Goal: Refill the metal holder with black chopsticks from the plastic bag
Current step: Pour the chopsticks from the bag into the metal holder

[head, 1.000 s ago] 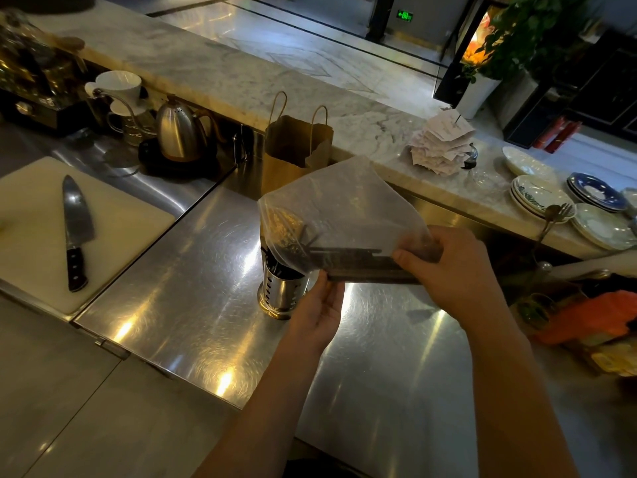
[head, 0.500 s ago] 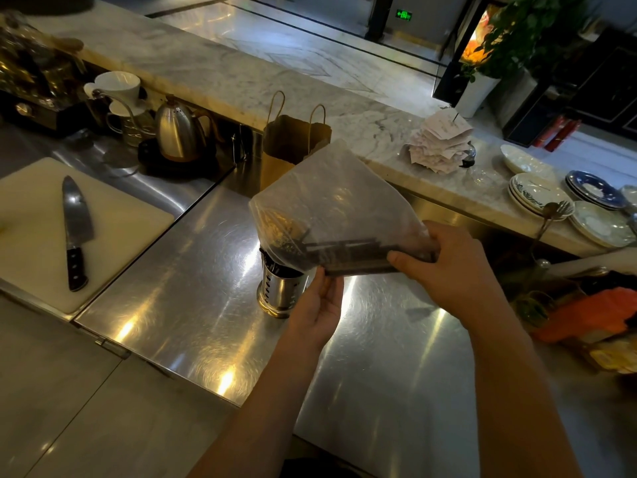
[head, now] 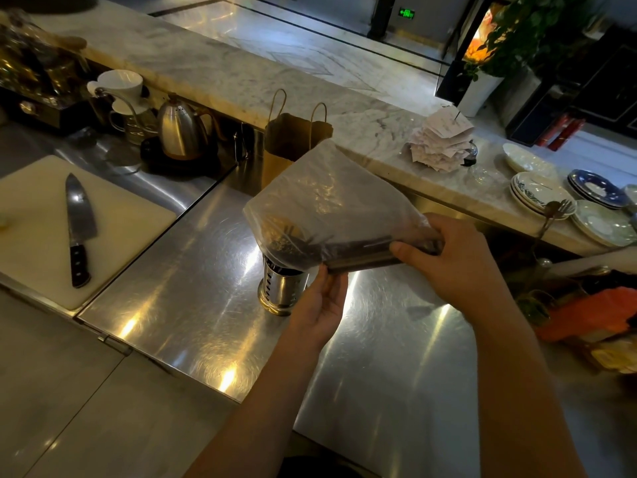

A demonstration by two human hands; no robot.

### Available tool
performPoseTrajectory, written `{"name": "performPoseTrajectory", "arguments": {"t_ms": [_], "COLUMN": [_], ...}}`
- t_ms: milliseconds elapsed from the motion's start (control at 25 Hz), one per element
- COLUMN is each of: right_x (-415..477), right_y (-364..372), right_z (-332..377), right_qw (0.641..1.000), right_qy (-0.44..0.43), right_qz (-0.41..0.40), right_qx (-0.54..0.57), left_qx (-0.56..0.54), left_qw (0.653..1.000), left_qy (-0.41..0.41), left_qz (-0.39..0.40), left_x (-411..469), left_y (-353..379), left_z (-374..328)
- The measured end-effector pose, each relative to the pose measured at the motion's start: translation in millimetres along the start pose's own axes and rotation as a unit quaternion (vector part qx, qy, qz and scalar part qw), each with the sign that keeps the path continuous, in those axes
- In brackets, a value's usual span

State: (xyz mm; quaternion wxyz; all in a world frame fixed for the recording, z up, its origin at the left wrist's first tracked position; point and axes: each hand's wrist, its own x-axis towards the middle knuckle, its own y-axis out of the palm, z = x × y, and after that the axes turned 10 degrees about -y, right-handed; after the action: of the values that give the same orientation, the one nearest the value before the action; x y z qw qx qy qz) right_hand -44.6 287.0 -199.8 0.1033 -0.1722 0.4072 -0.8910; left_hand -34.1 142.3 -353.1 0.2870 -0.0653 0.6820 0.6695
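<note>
A perforated metal holder (head: 282,288) stands on the steel counter (head: 193,291), its top covered by the bag. Above it I hold a clear plastic bag (head: 327,198) with a bundle of black chopsticks (head: 362,255) lying nearly level inside, the left end over the holder's mouth. My right hand (head: 451,253) grips the bag and the chopsticks' right end. My left hand (head: 322,305) supports the bundle from below with fingers touching the bag's underside. Whether any chopsticks are in the holder is hidden.
A white cutting board (head: 38,229) with a chef's knife (head: 78,225) lies at left. A kettle (head: 181,131) and a brown paper bag (head: 293,143) stand behind the holder. Stacked plates (head: 541,194) and a spike of receipts (head: 441,139) sit on the marble ledge at right.
The bag has tilted, its left end lowering onto the holder's mouth while the upper part rose. My right hand shifted slightly; my left hand stays under the bundle.
</note>
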Motion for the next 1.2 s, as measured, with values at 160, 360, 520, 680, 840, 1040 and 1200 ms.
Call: {"name": "performPoseTrajectory", "arguments": {"t_ms": [160, 360, 520, 680, 840, 1040, 1200], "right_x": [-1, -2, 4, 8, 9, 15, 22], "right_y": [6, 1, 5, 12, 9, 7, 6], "right_z": [4, 6, 4, 1, 5, 9, 5], "right_qw": [1.000, 1.000, 0.999, 0.999, 0.999, 0.999, 0.999], "right_qy": [-0.021, -0.011, -0.019, -0.019, -0.022, -0.034, -0.038], "right_qz": [-0.007, -0.021, -0.034, -0.037, -0.041, -0.034, -0.028], "right_qx": [0.010, 0.002, -0.001, 0.009, 0.010, -0.014, -0.022], "left_qx": [-0.002, 0.063, 0.145, 0.283, 0.514, 0.610, 0.625], "left_qw": [1.000, 0.998, 0.985, 0.929, 0.739, 0.605, 0.630], "left_qy": [0.008, 0.005, 0.041, 0.118, 0.318, 0.408, 0.394], "left_qz": [0.001, -0.016, -0.081, -0.209, -0.299, -0.310, -0.239], "left_x": [-2, 1, 3, 4, -3, 3, 15], "left_y": [-3, -3, -20, -40, -41, -29, -34], "left_z": [-6, -9, -33, -56, -57, -65, -78]}}
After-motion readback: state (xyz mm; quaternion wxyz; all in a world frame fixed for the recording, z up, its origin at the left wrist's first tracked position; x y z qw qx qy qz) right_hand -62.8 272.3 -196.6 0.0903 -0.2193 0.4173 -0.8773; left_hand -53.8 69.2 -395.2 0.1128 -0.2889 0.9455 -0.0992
